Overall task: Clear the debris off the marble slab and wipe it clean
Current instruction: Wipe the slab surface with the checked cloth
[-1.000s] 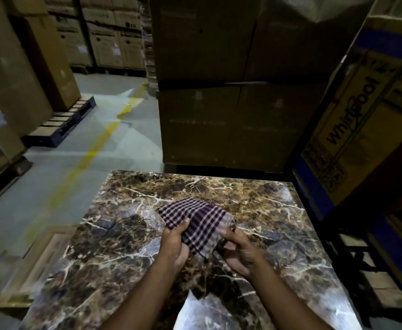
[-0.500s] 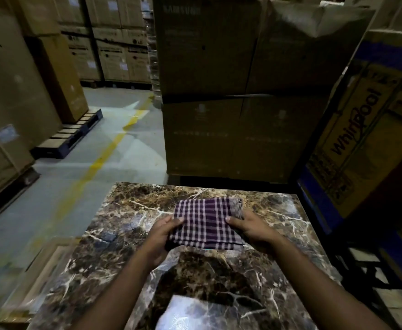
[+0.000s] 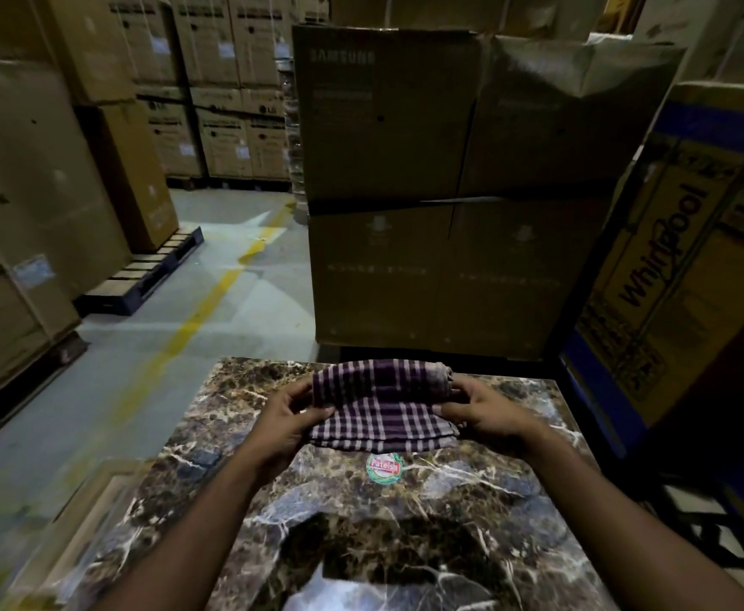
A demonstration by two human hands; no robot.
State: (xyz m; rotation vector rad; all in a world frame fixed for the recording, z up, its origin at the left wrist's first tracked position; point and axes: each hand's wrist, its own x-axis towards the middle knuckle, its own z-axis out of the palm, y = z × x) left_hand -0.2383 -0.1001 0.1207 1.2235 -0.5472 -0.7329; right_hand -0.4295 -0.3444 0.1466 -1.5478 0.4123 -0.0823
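Observation:
A dark brown marble slab (image 3: 405,544) with white veins fills the lower middle of the head view. Over its far part I hold a purple-and-white checked cloth (image 3: 383,403), folded, its upper half rolled back towards the far edge. My left hand (image 3: 291,416) pinches the cloth's left end and my right hand (image 3: 480,405) pinches its right end. A round red-and-green sticker (image 3: 383,468) shows on the slab just below the cloth. No loose debris is visible on the slab.
Tall cardboard boxes (image 3: 427,191) stand right behind the slab. A Whirlpool carton (image 3: 670,266) leans at the right. Concrete floor with a yellow line (image 3: 202,310) runs at the left, past a blue pallet (image 3: 150,271). A wooden frame (image 3: 75,522) lies left of the slab.
Both hands carried the cloth further across the slab and folded its top half over. The round sticker is now uncovered below the cloth. The camera tilted up slightly.

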